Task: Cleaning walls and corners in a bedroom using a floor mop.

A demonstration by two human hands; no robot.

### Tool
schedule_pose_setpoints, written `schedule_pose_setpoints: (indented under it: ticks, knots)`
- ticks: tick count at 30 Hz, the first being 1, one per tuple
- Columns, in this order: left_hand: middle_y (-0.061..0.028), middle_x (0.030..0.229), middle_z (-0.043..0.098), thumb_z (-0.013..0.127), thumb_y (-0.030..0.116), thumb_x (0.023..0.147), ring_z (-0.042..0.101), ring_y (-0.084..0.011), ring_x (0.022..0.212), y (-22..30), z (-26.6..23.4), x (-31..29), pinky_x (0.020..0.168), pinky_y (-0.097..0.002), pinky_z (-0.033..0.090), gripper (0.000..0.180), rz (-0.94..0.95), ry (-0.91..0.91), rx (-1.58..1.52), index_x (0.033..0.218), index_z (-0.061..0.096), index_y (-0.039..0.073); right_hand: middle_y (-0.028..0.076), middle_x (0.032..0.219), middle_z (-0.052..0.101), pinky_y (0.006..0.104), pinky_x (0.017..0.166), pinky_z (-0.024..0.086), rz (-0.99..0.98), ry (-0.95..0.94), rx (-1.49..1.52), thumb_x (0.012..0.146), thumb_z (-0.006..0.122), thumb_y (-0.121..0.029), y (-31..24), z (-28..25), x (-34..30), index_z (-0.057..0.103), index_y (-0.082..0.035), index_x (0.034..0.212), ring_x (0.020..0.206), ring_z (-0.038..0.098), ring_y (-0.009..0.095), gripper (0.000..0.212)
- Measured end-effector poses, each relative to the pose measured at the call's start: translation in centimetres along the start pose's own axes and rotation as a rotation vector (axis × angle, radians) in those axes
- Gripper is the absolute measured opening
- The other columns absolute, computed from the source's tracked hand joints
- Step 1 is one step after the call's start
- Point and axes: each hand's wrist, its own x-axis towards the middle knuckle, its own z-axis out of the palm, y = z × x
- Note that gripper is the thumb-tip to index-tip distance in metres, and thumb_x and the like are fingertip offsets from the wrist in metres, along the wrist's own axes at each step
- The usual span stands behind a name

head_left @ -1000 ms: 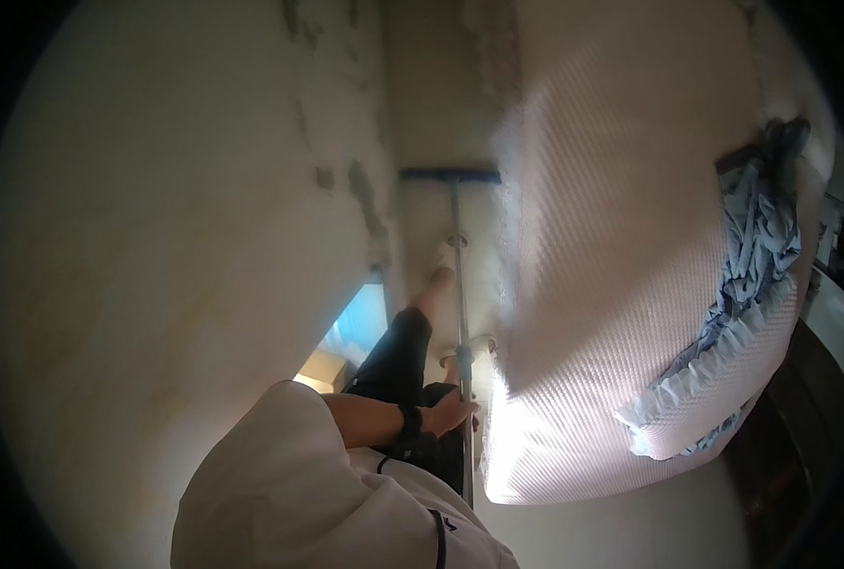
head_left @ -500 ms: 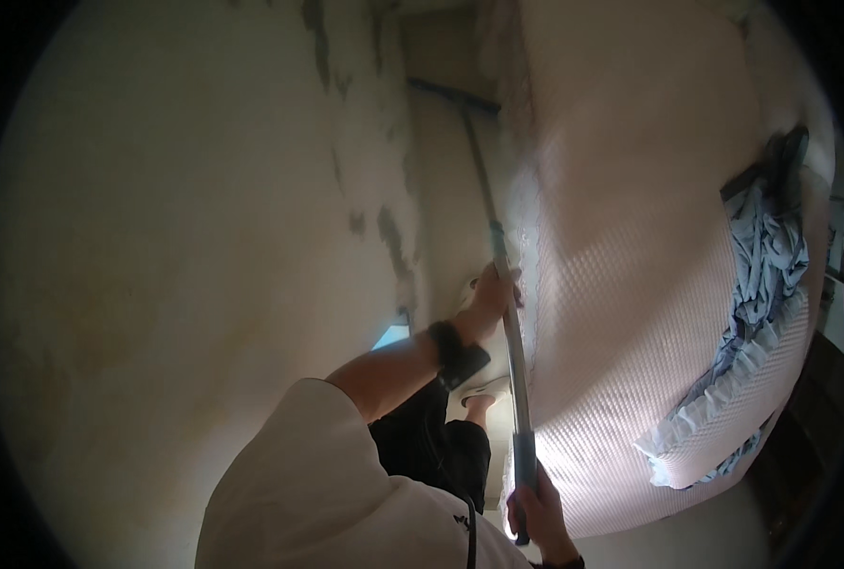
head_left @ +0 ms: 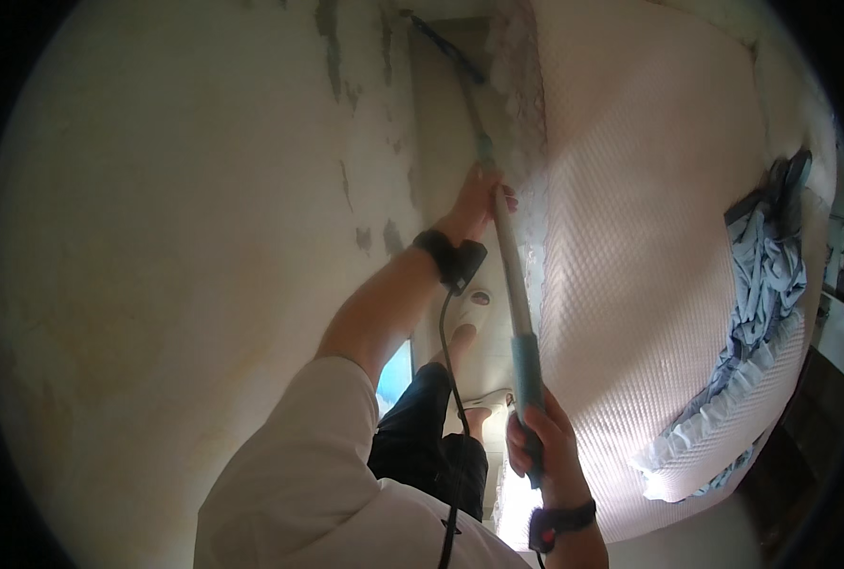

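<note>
A long-handled mop (head_left: 511, 261) runs from in front of me to the far end of a narrow gap. It has a pale pole, a green joint, a green grip at the near end and a narrow dark bar for a head (head_left: 448, 46). My left hand (head_left: 479, 199) is closed around the pole just below the joint, arm stretched forward. Lower down, my right hand (head_left: 549, 438) grips the green handle end. The bar lies slanted on the floor, its left end farther away. What is under it cannot be made out.
On the left rises a pale wall (head_left: 194, 237) with grey, peeling patches. A bed with a pink quilted cover (head_left: 621, 266) borders the right side, crumpled blue-grey cloth (head_left: 763, 266) on it. Between them runs the strip of floor (head_left: 441, 190) where my slippered feet stand.
Both hands and the mop have moved forward, away from me. The bar has slid farther up the gap and turned to a steeper slant. One foot shows farther forward.
</note>
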Motion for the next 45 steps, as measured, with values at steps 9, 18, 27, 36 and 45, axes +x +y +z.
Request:
schedule_pose_setpoints:
  ticks: [9, 18, 27, 36, 45]
  knots:
    - [-0.0072, 0.077, 0.053, 0.059, 0.015, 0.085, 0.054, -0.0175, 0.067, -0.2, 5.9, -2.8, 0.056, -0.0355, 0.045, 0.020, 0.102, 0.306, 0.077, 0.096, 0.048, 0.002, 0.020, 0.104, 0.059, 0.0314, 0.057, 0.059, -0.063, 0.202, -1.046, 0.088, 0.059, -0.003, -5.3, -2.6, -9.5, 0.011, -0.007, 0.155, 0.079, 0.066, 0.022, 0.083]
    - [-0.0094, 0.095, 0.054, 0.065, 0.021, 0.089, 0.057, -0.0180, 0.073, 1.2, 12.8, -9.1, 0.065, -0.0385, 0.053, 0.056, -0.083, 0.119, -0.123, 0.132, 0.033, 0.004, 0.010, 0.078, 0.063, 0.0329, 0.058, 0.049, -0.060, 0.544, -1.603, 0.087, 0.063, -0.013, -13.8, 1.0, -19.4, 0.054, -0.003, 0.134, 0.067, 0.063, 0.023, 0.049]
    - [-0.0061, 0.086, 0.055, 0.058, 0.017, 0.094, 0.057, -0.0162, 0.070, 5.6, 14.6, -4.3, 0.060, -0.0337, 0.052, 0.037, 0.156, 0.065, -0.299, 0.123, 0.038, 0.006, 0.014, 0.094, 0.062, 0.0275, 0.057, 0.049, -0.082, 0.568, -1.611, 0.072, 0.077, -0.021, -24.7, 4.1, -18.8, 0.049, -0.004, 0.141, 0.062, 0.061, 0.014, 0.075]
    - [-0.0205, 0.111, 0.058, 0.042, 0.006, 0.097, 0.058, -0.0319, 0.105, 6.3, 9.8, 1.8, 0.093, -0.0399, 0.045, 0.050, 0.820, 0.417, 0.469, 0.146, 0.034, 0.005, 0.005, 0.082, 0.058, 0.0239, 0.052, 0.043, -0.227, 0.313, -1.763, 0.069, 0.069, -0.008, -30.9, 12.9, -14.0, 0.049, -0.006, 0.141, 0.054, 0.050, 0.010, 0.075]
    - [-0.0205, 0.137, 0.041, 0.071, 0.015, 0.079, 0.033, -0.0429, 0.133, 9.7, 9.8, -2.8, 0.109, -0.0525, 0.030, 0.055, 0.761, 0.368, 1.132, 0.130, 0.052, 0.012, 0.010, 0.068, 0.057, 0.0313, 0.063, 0.047, -0.171, 0.360, -1.935, 0.077, 0.071, -0.010, -28.7, 11.6, -14.1, 0.047, -0.011, 0.143, 0.059, 0.058, 0.018, 0.071]
